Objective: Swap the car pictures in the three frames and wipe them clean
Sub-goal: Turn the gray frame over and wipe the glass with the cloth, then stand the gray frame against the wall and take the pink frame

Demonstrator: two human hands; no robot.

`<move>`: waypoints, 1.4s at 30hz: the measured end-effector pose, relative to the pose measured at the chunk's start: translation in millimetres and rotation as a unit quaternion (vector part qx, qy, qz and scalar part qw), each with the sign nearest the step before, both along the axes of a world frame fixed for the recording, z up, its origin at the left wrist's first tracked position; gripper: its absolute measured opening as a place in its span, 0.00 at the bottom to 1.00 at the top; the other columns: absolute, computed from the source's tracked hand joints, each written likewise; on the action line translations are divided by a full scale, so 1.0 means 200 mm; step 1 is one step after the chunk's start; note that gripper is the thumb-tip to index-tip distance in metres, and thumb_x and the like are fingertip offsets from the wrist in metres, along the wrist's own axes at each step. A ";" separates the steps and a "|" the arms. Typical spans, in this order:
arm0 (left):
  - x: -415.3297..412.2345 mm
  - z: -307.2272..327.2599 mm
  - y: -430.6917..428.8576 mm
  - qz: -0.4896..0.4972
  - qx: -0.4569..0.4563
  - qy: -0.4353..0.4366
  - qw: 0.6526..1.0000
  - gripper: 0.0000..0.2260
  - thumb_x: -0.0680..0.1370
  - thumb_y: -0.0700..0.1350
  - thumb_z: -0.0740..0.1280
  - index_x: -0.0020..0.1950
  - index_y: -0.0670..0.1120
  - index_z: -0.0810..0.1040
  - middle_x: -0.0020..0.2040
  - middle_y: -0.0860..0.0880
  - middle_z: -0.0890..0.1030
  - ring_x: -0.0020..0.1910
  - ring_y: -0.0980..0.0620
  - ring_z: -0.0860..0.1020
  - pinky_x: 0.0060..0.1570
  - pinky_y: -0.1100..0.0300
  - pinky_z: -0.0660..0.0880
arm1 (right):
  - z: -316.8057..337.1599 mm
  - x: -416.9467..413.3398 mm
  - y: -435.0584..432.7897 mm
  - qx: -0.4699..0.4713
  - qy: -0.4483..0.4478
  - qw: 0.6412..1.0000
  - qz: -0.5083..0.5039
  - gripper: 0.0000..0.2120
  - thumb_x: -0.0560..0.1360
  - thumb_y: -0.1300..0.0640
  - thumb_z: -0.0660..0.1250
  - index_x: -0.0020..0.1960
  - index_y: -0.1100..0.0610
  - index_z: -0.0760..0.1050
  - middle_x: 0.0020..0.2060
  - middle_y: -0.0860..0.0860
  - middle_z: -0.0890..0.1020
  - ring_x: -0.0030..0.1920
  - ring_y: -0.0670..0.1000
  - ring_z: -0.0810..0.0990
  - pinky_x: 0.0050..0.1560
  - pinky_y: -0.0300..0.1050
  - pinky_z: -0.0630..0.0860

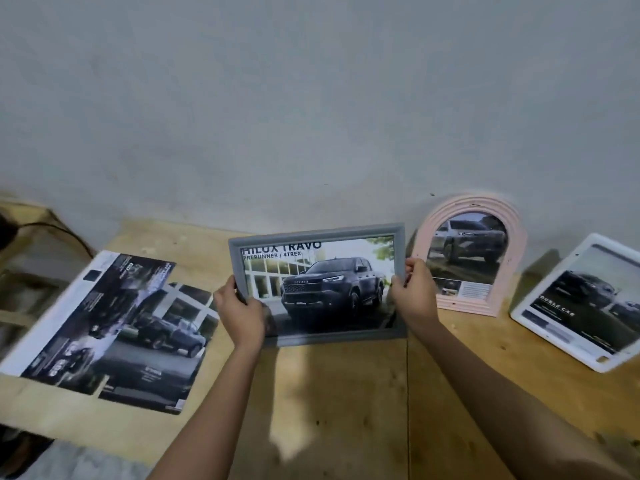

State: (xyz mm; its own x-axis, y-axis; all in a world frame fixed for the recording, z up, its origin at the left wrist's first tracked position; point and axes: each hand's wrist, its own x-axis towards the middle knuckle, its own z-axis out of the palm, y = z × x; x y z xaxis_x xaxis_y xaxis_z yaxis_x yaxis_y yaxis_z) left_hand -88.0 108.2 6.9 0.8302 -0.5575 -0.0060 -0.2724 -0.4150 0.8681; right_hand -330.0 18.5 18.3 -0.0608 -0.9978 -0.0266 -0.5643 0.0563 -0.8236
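Two bare forearms (pixel 485 386) reach from the near edge over the wooden table (pixel 346 393) toward the wall (pixel 311 98). Left hand (pixel 239 308) and right hand (pixel 414 291) both hold the grey frame (pixel 318 232), which is in the centre, in landscape format and tilted back w/ its top edge farther from the person.

Left hand grips the left side of the frame near the lower corner, thumb on the front. Right hand grips the right side at approx. mid height, thumb also on the front. Inside is the pickup picture (pixel 332 289): a dark Toyota pickup w/ the text "HILUX TRAVO" and "PRERUNNER / 4TREX" at top left. Whether the lower edge of the frame touches the table, I cannot tell.

Just right of the right hand stands the pink arched frame (pixel 516 237), upright against the wall, w/ a car picture in it. Farther right is the white frame (pixel 519 316), tilted, also w/ a car picture, partly cut by the edge of view.

On the left part of the table lie loose car pages (pixel 114 323), flat, overlapping each other, blurred. At far left a dark cable (pixel 65 232) runs along by the wall.
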 end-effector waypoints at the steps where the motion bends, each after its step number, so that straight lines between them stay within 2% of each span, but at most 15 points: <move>1: 0.04 0.01 -0.06 -0.007 -0.004 0.007 1.000 0.23 0.75 0.30 0.61 0.69 0.40 0.68 0.64 0.42 0.68 0.58 0.45 0.73 0.62 0.56 0.68 | 0.00 0.05 -0.03 -0.003 0.015 1.000 -0.002 0.14 0.76 0.62 0.61 0.62 0.60 0.67 0.53 0.55 0.74 0.50 0.53 0.75 0.51 0.48 0.74; 3: 0.13 0.01 -0.16 -0.031 -0.011 0.005 0.999 0.23 0.75 0.30 0.60 0.70 0.41 0.67 0.63 0.43 0.68 0.56 0.46 0.73 0.60 0.57 0.70 | -0.01 0.12 -0.10 -0.007 0.049 0.999 -0.013 0.14 0.77 0.62 0.61 0.62 0.60 0.67 0.54 0.55 0.73 0.49 0.52 0.74 0.50 0.48 0.74; 7: 0.26 -0.02 -0.36 -0.093 -0.020 -0.013 0.995 0.21 0.76 0.32 0.60 0.70 0.42 0.67 0.61 0.46 0.69 0.51 0.52 0.73 0.57 0.58 0.73 | -0.01 0.20 -0.20 0.001 0.158 0.986 -0.043 0.09 0.76 0.60 0.62 0.55 0.59 0.68 0.49 0.56 0.74 0.42 0.55 0.76 0.41 0.53 0.76; 11: 0.32 -0.07 -0.49 -0.153 -0.034 -0.046 0.987 0.20 0.76 0.32 0.59 0.68 0.40 0.68 0.54 0.46 0.70 0.49 0.48 0.74 0.50 0.57 0.74 | 0.00 0.27 -0.28 0.041 0.182 0.979 -0.076 0.10 0.75 0.64 0.63 0.55 0.60 0.66 0.48 0.57 0.73 0.43 0.57 0.75 0.42 0.55 0.77; 14: 0.35 -0.10 -0.57 -0.168 -0.034 -0.059 0.983 0.19 0.76 0.32 0.60 0.67 0.38 0.69 0.54 0.42 0.71 0.48 0.45 0.74 0.48 0.56 0.74 | 0.02 0.28 -0.33 0.044 0.186 0.977 -0.090 0.12 0.74 0.65 0.63 0.56 0.61 0.66 0.50 0.58 0.73 0.47 0.59 0.76 0.46 0.59 0.77; 19: 0.37 -0.12 -0.67 -0.200 -0.044 -0.104 0.973 0.19 0.75 0.31 0.64 0.66 0.36 0.70 0.54 0.39 0.73 0.48 0.43 0.77 0.48 0.57 0.76 | 0.03 0.31 -0.40 0.041 0.224 0.967 -0.117 0.10 0.75 0.66 0.61 0.55 0.62 0.66 0.51 0.58 0.73 0.50 0.60 0.75 0.45 0.55 0.75; 22: 0.40 -0.13 -0.70 -0.207 -0.034 -0.111 0.972 0.19 0.75 0.32 0.64 0.66 0.37 0.71 0.54 0.40 0.73 0.48 0.43 0.77 0.46 0.58 0.73 | 0.02 0.33 -0.41 0.064 0.274 0.954 -0.102 0.13 0.74 0.68 0.61 0.58 0.63 0.65 0.54 0.59 0.72 0.54 0.59 0.73 0.48 0.52 0.74; 25: 0.40 -0.14 -0.71 -0.210 -0.030 -0.115 0.971 0.19 0.75 0.32 0.64 0.66 0.38 0.71 0.55 0.41 0.73 0.48 0.43 0.77 0.44 0.59 0.72 | 0.00 0.32 -0.42 0.062 0.286 0.951 -0.096 0.16 0.73 0.70 0.62 0.59 0.64 0.64 0.55 0.60 0.72 0.56 0.59 0.73 0.48 0.51 0.74; 28: 0.40 -0.14 -0.71 -0.212 -0.031 -0.113 0.970 0.19 0.75 0.32 0.64 0.66 0.37 0.70 0.55 0.40 0.73 0.49 0.43 0.76 0.46 0.59 0.72 | 0.00 0.32 -0.43 0.054 0.282 0.953 -0.099 0.19 0.72 0.71 0.63 0.61 0.64 0.63 0.56 0.60 0.71 0.55 0.59 0.73 0.46 0.50 0.73; 33: 0.39 -0.14 -0.71 -0.206 -0.032 -0.121 0.971 0.19 0.74 0.30 0.64 0.65 0.35 0.71 0.55 0.38 0.73 0.53 0.41 0.73 0.50 0.56 0.71 | -0.01 0.34 -0.42 0.047 0.294 0.950 -0.091 0.31 0.73 0.70 0.63 0.72 0.66 0.53 0.61 0.61 0.68 0.60 0.59 0.71 0.50 0.49 0.75; 37: 0.37 -0.08 -0.73 -0.193 -0.020 -0.075 0.978 0.17 0.76 0.32 0.60 0.65 0.36 0.70 0.58 0.38 0.71 0.57 0.41 0.69 0.59 0.49 0.71 | 0.00 0.34 -0.41 0.052 0.272 0.958 -0.076 0.36 0.72 0.71 0.62 0.74 0.66 0.46 0.65 0.60 0.65 0.63 0.59 0.68 0.52 0.49 0.74; 40: 0.32 0.00 -0.75 -0.137 -0.013 -0.057 0.989 0.19 0.77 0.33 0.60 0.69 0.36 0.66 0.66 0.38 0.66 0.65 0.41 0.67 0.65 0.52 0.65 | 0.03 0.33 -0.39 0.012 0.227 0.972 -0.054 0.31 0.73 0.69 0.58 0.73 0.67 0.50 0.65 0.63 0.64 0.63 0.61 0.67 0.55 0.50 0.72; 42: 0.24 0.07 -0.75 -0.098 -0.045 -0.050 0.993 0.19 0.77 0.33 0.60 0.69 0.37 0.66 0.67 0.40 0.65 0.66 0.42 0.66 0.65 0.55 0.65 | 0.05 0.28 -0.36 -0.100 0.221 0.969 -0.034 0.27 0.73 0.70 0.57 0.71 0.70 0.57 0.65 0.65 0.67 0.62 0.63 0.69 0.59 0.51 0.71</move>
